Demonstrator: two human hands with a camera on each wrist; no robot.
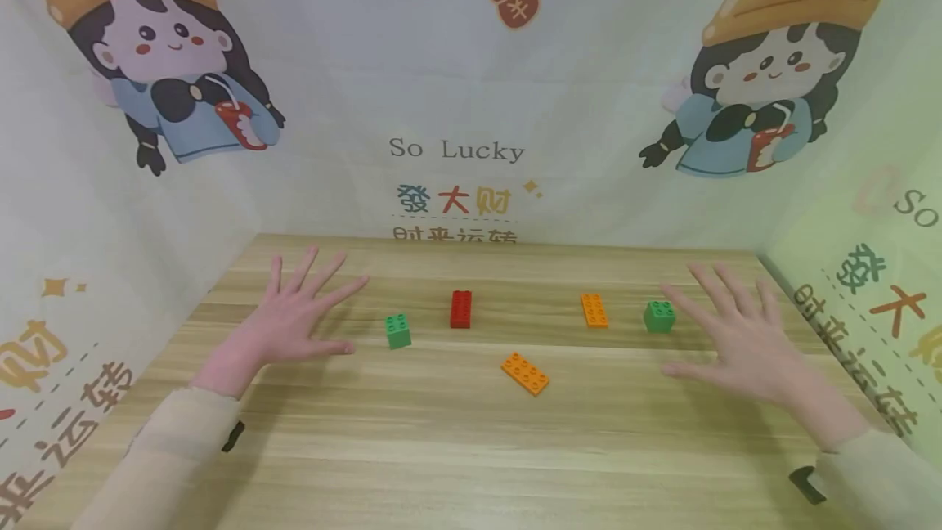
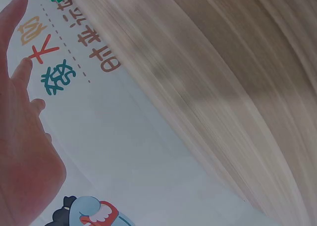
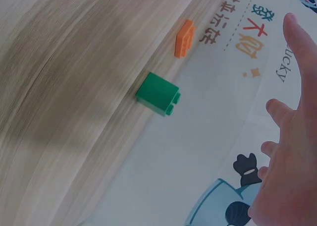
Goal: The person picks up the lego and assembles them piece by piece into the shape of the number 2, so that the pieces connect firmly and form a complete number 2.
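My left hand (image 1: 298,321) hovers over the left of the table with fingers spread, holding nothing. Just right of it stands a green brick (image 1: 398,332), whose edge also shows at the top of the left wrist view. My right hand (image 1: 746,342) is spread over the right side, also without anything in it. Beside its fingers sits another green brick (image 1: 659,316), seen side-on in the right wrist view (image 3: 157,93). Between the hands lie a red brick (image 1: 460,310), a flat orange brick (image 1: 594,311) and a second flat orange brick (image 1: 525,374), set at a slant nearer the front.
The wood-grain table (image 1: 441,456) runs back to a white printed cloth (image 1: 589,105) that hangs behind it and along both sides. Dark straps (image 1: 808,485) show at the sleeve cuffs.
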